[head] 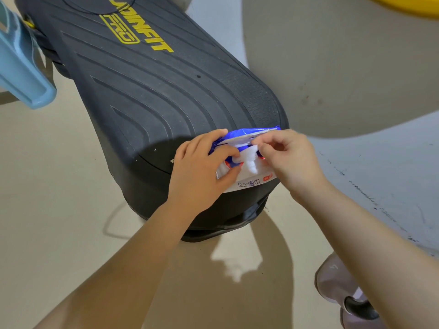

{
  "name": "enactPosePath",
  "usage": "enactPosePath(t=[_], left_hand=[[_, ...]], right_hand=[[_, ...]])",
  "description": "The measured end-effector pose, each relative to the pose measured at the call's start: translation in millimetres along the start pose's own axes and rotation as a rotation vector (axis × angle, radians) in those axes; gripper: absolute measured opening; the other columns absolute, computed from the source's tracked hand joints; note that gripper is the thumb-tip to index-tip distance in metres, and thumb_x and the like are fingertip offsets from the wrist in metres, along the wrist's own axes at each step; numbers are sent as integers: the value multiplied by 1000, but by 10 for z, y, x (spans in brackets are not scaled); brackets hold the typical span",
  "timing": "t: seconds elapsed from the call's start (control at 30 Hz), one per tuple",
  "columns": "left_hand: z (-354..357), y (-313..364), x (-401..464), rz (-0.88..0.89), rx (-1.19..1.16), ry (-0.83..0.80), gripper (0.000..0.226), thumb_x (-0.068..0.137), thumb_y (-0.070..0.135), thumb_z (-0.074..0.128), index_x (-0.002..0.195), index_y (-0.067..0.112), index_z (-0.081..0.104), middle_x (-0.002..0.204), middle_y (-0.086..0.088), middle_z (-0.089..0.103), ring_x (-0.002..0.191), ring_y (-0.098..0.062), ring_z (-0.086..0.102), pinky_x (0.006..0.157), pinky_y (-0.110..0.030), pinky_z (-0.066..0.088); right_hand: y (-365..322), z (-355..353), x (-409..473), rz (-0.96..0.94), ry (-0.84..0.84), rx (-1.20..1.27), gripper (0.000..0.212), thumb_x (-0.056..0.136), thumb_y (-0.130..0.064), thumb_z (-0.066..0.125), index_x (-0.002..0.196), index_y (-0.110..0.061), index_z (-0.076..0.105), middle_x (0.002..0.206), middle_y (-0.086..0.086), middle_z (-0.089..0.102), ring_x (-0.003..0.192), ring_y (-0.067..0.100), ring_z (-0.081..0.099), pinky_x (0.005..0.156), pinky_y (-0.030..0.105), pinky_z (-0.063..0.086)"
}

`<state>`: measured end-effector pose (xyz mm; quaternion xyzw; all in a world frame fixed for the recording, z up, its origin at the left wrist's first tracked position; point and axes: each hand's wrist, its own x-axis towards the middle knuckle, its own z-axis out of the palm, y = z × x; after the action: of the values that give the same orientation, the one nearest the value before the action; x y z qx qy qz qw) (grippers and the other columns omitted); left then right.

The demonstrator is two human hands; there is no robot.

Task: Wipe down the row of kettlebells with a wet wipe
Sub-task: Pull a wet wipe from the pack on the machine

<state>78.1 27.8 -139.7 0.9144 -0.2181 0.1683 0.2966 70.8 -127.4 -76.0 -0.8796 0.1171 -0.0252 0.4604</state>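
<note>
Your wet wipe pack (247,160) lies at the near right corner of the black ribbed bench (152,91), its near edge overhanging the bench's rounded end. Your left hand (202,169) presses on the pack's left side, fingers curled over it. Your right hand (287,157) pinches at the pack's opening, where a tuft of white wipe (249,162) sticks up; the thumb and forefinger are drawn together there. The bench top runs bare from the pack to its far end, marked with yellow lettering (140,29). A light blue plastic piece (21,67) juts in just left of the bench's far part. Pale beige floor (47,186) lies open on the near left, a grey scuffed surface (380,162) on the right, and a shoe (337,283) at the near right. No kettlebells are in view.
</note>
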Motion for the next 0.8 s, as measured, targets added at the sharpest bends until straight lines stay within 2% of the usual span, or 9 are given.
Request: enactPosePath(t=[0.07, 0.17, 0.23, 0.37, 0.5, 0.6, 0.67, 0.77, 0.8], left_hand=[[-11, 10, 9, -15, 5, -9, 26, 80, 46, 53, 96, 26, 61, 121, -4, 62, 110, -24, 59, 93, -37, 39], [-18, 1, 13, -38, -8, -32, 31, 79, 48, 51, 97, 25, 63, 123, -1, 61, 112, -22, 58, 94, -34, 32], [-10, -13, 0, -40, -21, -49, 31, 78, 47, 52, 97, 26, 62, 125, 1, 59, 114, -20, 56, 97, -35, 32], [-31, -14, -4, -30, -45, -50, 30, 78, 46, 51, 96, 25, 63, 125, 0, 58, 115, -20, 55, 102, -38, 31], [-53, 1, 1, -23, -38, -61, 31, 79, 46, 48, 94, 25, 66, 123, 0, 59, 114, -20, 56, 104, -40, 28], [-39, -7, -14, 1, 6, -60, 30, 82, 45, 47, 93, 27, 68, 122, 1, 61, 114, -21, 56, 105, -41, 28], [-29, 9, -24, 8, 42, -46, 29, 82, 43, 46, 90, 26, 67, 118, 1, 62, 112, -21, 56, 104, -41, 30], [-13, 28, -29, 14, 74, -17, 25, 83, 40, 46, 86, 23, 65, 112, -1, 64, 107, -23, 59, 99, -44, 37], [-3, 30, -30, 23, 87, -11, 23, 84, 38, 47, 86, 23, 64, 111, -3, 65, 106, -24, 59, 97, -45, 40]], right_hand=[[-16, 33, -34, -159, 39, -230, 11, 78, -13, 53, 83, -23, 54, 73, 0, 51, 66, 8, 46, 57, 11, 33], [-29, 118, -118, -296, 29, -375, 15, 80, -14, 59, 77, -13, 44, 72, -1, 44, 66, 14, 41, 56, 20, 30], [9, 153, -138, -373, 31, -510, 20, 84, -20, 62, 75, -5, 53, 76, 3, 45, 69, 20, 40, 59, 24, 25], [-8, 209, -123, -309, -7, -562, 27, 91, -25, 53, 85, -4, 68, 88, 11, 57, 78, 22, 47, 67, 32, 34], [-45, 254, -88, -250, -43, -652, 31, 96, -21, 43, 90, -6, 70, 94, 13, 61, 85, 26, 52, 72, 34, 36], [-12, 170, -79, -240, -7, -418, 32, 93, -21, 52, 78, 3, 67, 78, 21, 65, 73, 29, 52, 66, 37, 38], [-49, 92, -93, -188, -16, -252, 31, 90, -19, 57, 70, 3, 67, 69, 21, 64, 63, 24, 49, 57, 31, 38], [-125, -31, -68, -32, -26, -19, 36, 84, -6, 59, 51, -19, 64, 61, 12, 56, 58, 15, 43, 52, 24, 35], [-144, -74, -50, 18, -24, 69, 39, 83, -3, 56, 48, -20, 63, 61, 10, 55, 59, 16, 44, 54, 24, 37]])
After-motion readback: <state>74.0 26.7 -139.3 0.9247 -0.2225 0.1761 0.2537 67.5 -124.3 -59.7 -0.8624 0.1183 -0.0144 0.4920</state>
